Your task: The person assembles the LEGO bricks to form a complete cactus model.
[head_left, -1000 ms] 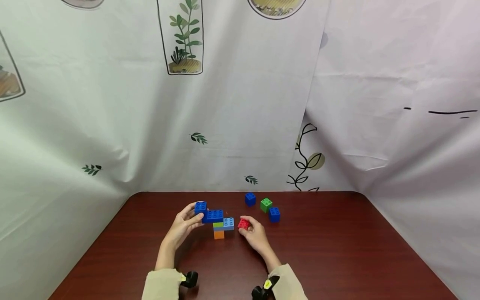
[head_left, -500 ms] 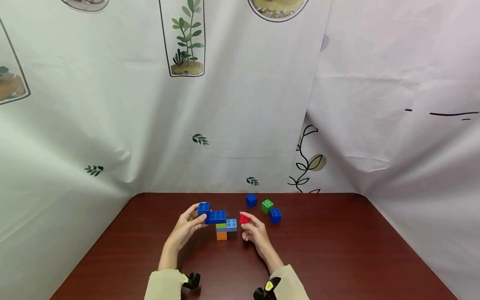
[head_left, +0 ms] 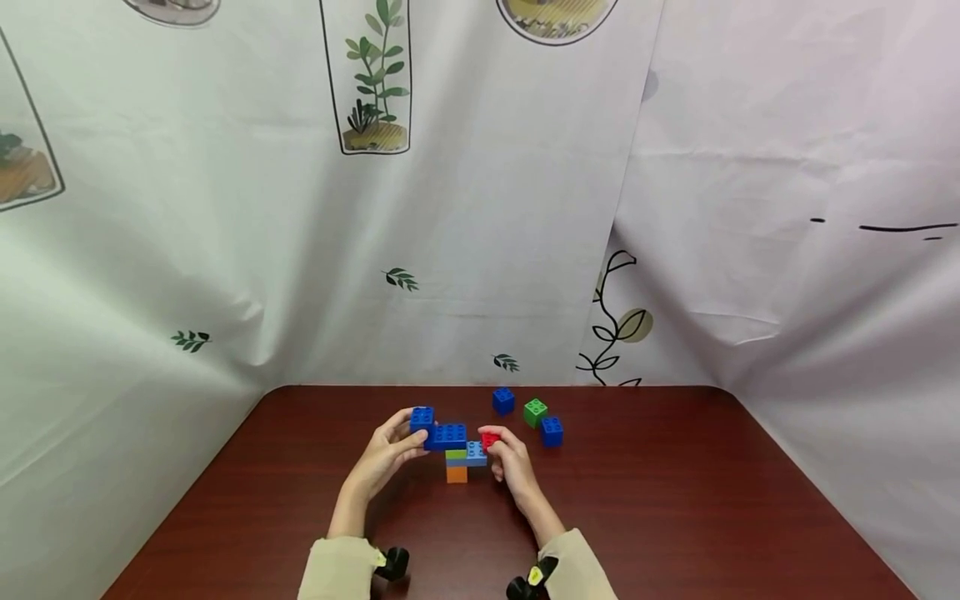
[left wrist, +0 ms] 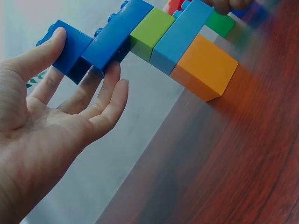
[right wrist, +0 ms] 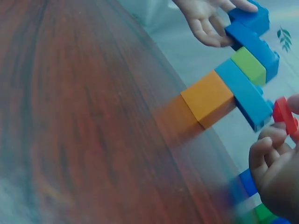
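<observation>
Right hand (head_left: 513, 464): pinches the red brick (right wrist: 282, 113) between thumb and finger.
Left hand (head_left: 386, 457): grips the joined stack (left wrist: 152, 30) at its upper end, thumb on the small dark blue brick (left wrist: 74, 51), fingertips under the long dark blue brick (left wrist: 118, 34).
Stack order: orange brick (head_left: 457, 475) lowest, then light blue brick (head_left: 476, 455), lime brick (head_left: 456, 455), long dark blue, small dark blue; the upper two step out leftward, the light blue juts rightward.
Tipping risk: a hard press on the jutting light blue end could tilt everything, since one small orange brick is the only base and nothing props that end.
Joint risk: the same press, or a lift from the left hand's overhang, might pry bricks apart around the lime brick.
Seating risk: red could catch crooked if lowered at a slant or off the studs, and the fingers around it partly hide the fit.
Red brick's place: at the right hand's fingertips, by the light blue brick's free end; whether the two touch, I cannot tell.
Stack's place: between the hands, reaching rightward from the left one.
Loose bricks: far blue brick (head_left: 503, 401), green brick (head_left: 536, 413) and near blue brick (head_left: 552, 432) lie on the table (head_left: 675, 500) beyond the right hand.
</observation>
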Demonstrator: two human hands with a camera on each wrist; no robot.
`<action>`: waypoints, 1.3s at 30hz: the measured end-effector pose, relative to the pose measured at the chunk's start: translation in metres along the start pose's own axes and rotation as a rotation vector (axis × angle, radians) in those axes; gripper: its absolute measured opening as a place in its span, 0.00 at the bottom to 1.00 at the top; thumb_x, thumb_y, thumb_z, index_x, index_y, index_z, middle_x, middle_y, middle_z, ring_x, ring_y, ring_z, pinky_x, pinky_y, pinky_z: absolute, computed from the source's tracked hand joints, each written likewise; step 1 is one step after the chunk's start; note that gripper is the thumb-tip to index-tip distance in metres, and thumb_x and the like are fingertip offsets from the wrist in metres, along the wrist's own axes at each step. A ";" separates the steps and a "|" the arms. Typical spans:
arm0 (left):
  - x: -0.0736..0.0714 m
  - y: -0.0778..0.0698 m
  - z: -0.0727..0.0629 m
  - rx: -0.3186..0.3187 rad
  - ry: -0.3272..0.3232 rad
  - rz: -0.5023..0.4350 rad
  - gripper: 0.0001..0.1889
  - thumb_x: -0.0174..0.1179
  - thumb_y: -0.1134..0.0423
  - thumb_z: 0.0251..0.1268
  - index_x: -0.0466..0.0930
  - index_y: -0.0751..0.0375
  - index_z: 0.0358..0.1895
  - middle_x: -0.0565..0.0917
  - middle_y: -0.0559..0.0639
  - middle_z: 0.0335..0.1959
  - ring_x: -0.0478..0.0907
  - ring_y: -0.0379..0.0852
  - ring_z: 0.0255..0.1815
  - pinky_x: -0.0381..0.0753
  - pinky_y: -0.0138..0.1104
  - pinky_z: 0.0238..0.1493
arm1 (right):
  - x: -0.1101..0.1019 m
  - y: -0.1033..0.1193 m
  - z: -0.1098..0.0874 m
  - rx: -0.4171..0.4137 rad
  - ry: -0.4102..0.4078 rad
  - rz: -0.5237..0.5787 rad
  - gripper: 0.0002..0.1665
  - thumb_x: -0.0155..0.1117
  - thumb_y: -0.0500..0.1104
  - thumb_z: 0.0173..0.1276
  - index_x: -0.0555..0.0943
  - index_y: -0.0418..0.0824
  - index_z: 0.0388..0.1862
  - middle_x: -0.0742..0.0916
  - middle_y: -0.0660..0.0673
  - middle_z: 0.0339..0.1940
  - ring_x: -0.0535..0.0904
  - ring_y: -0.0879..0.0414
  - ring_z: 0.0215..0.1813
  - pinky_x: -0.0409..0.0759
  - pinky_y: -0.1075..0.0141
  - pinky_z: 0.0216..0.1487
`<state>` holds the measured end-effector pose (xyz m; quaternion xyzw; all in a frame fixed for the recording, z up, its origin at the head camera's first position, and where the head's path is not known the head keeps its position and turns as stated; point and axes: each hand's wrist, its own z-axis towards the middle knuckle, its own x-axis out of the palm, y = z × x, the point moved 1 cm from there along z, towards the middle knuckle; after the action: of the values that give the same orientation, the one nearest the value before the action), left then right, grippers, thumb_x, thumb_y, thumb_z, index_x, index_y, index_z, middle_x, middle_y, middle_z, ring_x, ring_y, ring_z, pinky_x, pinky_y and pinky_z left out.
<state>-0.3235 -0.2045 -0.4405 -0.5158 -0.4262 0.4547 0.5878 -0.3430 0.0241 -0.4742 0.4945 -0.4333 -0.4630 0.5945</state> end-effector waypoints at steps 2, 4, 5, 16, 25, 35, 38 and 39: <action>0.001 0.000 0.000 0.002 0.005 0.005 0.28 0.56 0.64 0.72 0.58 0.67 0.70 0.73 0.64 0.62 0.78 0.45 0.53 0.82 0.35 0.54 | 0.002 0.003 -0.002 -0.006 -0.012 -0.027 0.19 0.48 0.30 0.67 0.75 0.26 0.55 0.74 0.52 0.25 0.61 0.61 0.16 0.65 0.73 0.20; 0.002 0.000 0.000 0.006 0.006 0.007 0.28 0.56 0.65 0.71 0.59 0.67 0.70 0.73 0.65 0.62 0.78 0.45 0.53 0.82 0.35 0.53 | 0.004 0.010 -0.005 -0.016 -0.015 -0.042 0.18 0.49 0.30 0.68 0.75 0.25 0.55 0.75 0.50 0.26 0.61 0.61 0.16 0.66 0.73 0.21; 0.002 0.000 0.001 0.008 0.006 0.009 0.27 0.55 0.65 0.72 0.59 0.67 0.69 0.72 0.66 0.62 0.78 0.45 0.53 0.82 0.35 0.53 | 0.004 0.014 -0.007 -0.020 -0.014 -0.042 0.18 0.49 0.30 0.69 0.75 0.25 0.55 0.75 0.49 0.26 0.61 0.61 0.16 0.67 0.73 0.21; 0.003 0.000 0.002 0.004 0.006 0.025 0.27 0.55 0.64 0.72 0.59 0.67 0.69 0.71 0.68 0.63 0.78 0.46 0.53 0.81 0.39 0.57 | 0.005 0.032 -0.019 0.004 0.018 -0.074 0.17 0.54 0.34 0.71 0.75 0.24 0.55 0.77 0.49 0.31 0.64 0.61 0.16 0.74 0.73 0.23; 0.004 0.001 0.004 -0.002 -0.001 0.013 0.26 0.56 0.64 0.72 0.60 0.66 0.68 0.75 0.60 0.59 0.77 0.46 0.51 0.81 0.33 0.52 | 0.001 0.040 -0.018 -0.025 0.056 -0.209 0.15 0.56 0.36 0.71 0.78 0.29 0.53 0.78 0.45 0.30 0.65 0.61 0.20 0.70 0.71 0.23; 0.005 0.001 0.001 -0.009 0.000 0.016 0.26 0.55 0.64 0.72 0.59 0.66 0.69 0.76 0.58 0.58 0.76 0.47 0.50 0.80 0.31 0.48 | 0.000 0.040 -0.019 -0.011 0.075 -0.251 0.16 0.57 0.38 0.72 0.78 0.29 0.53 0.74 0.52 0.26 0.68 0.59 0.27 0.73 0.71 0.27; 0.005 0.001 0.001 -0.010 0.001 0.016 0.26 0.55 0.64 0.72 0.59 0.66 0.69 0.76 0.57 0.58 0.76 0.46 0.50 0.80 0.31 0.48 | -0.003 0.029 -0.013 0.017 0.097 -0.232 0.17 0.56 0.40 0.73 0.77 0.30 0.55 0.79 0.47 0.32 0.73 0.55 0.31 0.79 0.67 0.33; 0.005 0.001 0.001 -0.010 0.003 0.016 0.26 0.55 0.64 0.72 0.59 0.65 0.69 0.76 0.57 0.58 0.76 0.46 0.50 0.80 0.31 0.48 | -0.005 0.024 -0.011 0.027 0.104 -0.220 0.18 0.56 0.41 0.74 0.76 0.31 0.56 0.81 0.45 0.35 0.76 0.54 0.32 0.81 0.65 0.35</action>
<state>-0.3238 -0.1991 -0.4414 -0.5228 -0.4234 0.4567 0.5821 -0.3304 0.0326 -0.4518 0.5706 -0.3511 -0.4932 0.5549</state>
